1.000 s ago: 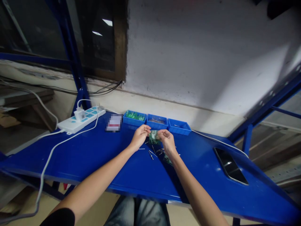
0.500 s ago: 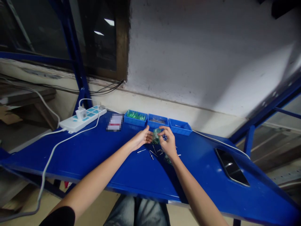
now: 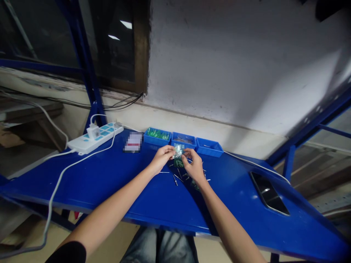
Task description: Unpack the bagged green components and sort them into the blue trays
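A small clear plastic bag (image 3: 178,154) with green pieces in its lower part is held up between my two hands above the blue table. My left hand (image 3: 163,157) pinches the bag's left side near the top. On the other side, the thumb and fingers of my right hand (image 3: 193,164) are closed at its right edge. Below the hands lie several loose metal pop rivets (image 3: 175,179), scattered on the tabletop. Another clear bag with green bits (image 3: 195,185) lies partly hidden behind my right wrist.
Three blue bins stand along the wall: one with green pieces (image 3: 158,134), a middle bin (image 3: 183,140) with thin metal parts, and a right bin (image 3: 210,147). A white power strip (image 3: 94,138) with cables sits at left, a phone (image 3: 269,193) at right.
My left hand has gone from open fingers beside the bag to pinching its upper left side. The bag is now spread flatter between both hands and has shifted slightly left.
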Motion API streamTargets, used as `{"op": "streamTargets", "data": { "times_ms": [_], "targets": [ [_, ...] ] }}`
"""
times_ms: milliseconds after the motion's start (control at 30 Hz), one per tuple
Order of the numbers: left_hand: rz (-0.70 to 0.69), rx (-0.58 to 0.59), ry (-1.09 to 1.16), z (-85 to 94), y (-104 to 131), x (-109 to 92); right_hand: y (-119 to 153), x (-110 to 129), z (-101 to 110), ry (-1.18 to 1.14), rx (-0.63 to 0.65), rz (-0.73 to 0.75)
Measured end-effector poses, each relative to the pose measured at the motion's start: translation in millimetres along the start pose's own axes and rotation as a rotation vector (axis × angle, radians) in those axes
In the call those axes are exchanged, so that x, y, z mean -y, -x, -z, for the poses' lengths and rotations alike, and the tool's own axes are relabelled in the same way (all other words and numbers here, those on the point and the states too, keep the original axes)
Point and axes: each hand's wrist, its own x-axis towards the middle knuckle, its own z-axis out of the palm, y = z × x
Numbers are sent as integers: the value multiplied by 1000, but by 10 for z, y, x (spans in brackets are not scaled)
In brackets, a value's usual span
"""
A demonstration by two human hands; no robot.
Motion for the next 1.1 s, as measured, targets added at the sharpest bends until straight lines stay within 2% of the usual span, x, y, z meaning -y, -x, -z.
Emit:
{"op": "streamTargets", "data": {
  "times_ms": [267,500,867,1033,1100],
  "targets": [
    [13,32,-10,-19,30,-21,5,18,5,-71,22,-69],
    [20,42,-15,-20,34,-28,6,34,16,-39,23,-106],
    [75,-14,131,-29,22,-26,21,60,-24,-58,-10,-109],
    [38,-54,116,31,-1,-58,45,134,-55,-29,77,-63],
    [-47,-28,-16,53,5,-85,28,143,-54,-36,69,-89]
  ]
}}
